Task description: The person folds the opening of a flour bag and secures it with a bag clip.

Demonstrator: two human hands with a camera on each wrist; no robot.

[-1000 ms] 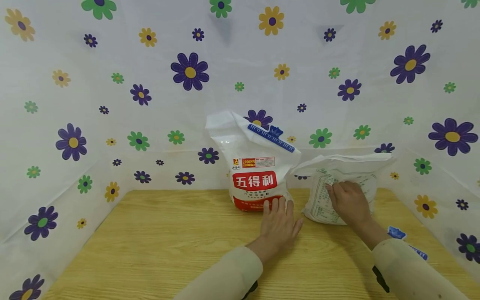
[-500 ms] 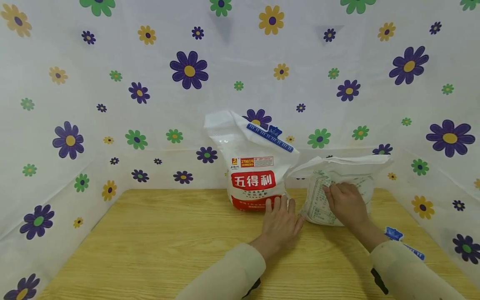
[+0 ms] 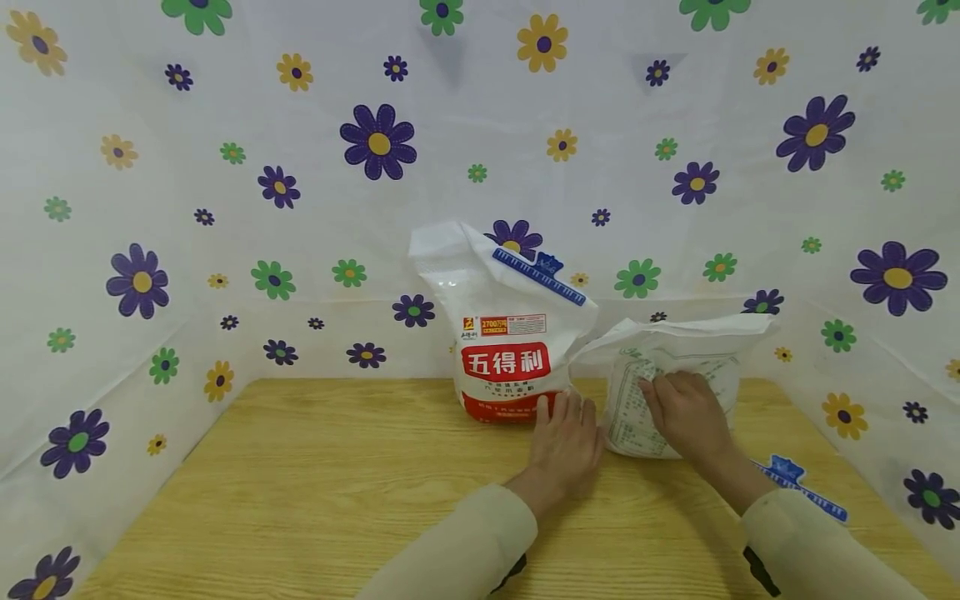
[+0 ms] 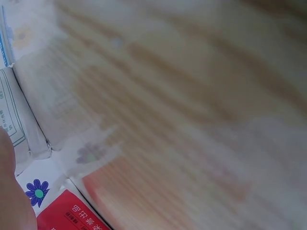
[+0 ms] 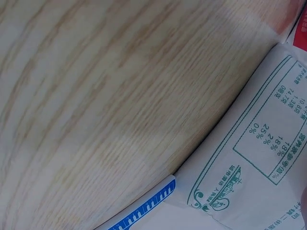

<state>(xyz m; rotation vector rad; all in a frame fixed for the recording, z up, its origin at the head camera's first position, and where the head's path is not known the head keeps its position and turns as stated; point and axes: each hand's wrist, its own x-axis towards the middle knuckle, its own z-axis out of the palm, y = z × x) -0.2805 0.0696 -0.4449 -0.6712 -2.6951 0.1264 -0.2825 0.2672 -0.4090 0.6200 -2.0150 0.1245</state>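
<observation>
My right hand [image 3: 686,417] pinches the front of a white flour bag [image 3: 626,408] with green print, its fingers curled into the plastic. The bag stands upright on the table, its flat top edge unfastened. To its left stands another white flour bag [image 3: 504,325] with a red label, its folded top held by a blue sealing clip [image 3: 538,277]. My left hand [image 3: 566,446] has its fingers outstretched at this bag's lower right corner, between the two bags. The right wrist view shows the green-printed bag [image 5: 259,143] close up; the fingers there are mostly hidden.
A second blue sealing clip [image 3: 802,487] lies on the wooden table [image 3: 315,483] by my right forearm, which partly covers it. White sheeting [image 3: 300,233] with printed flowers walls the table at the back and both sides.
The green-printed bag has slid left toward the red-labelled one, together with my right hand. My left hand has shifted slightly right. More of the loose clip shows past the right sleeve.
</observation>
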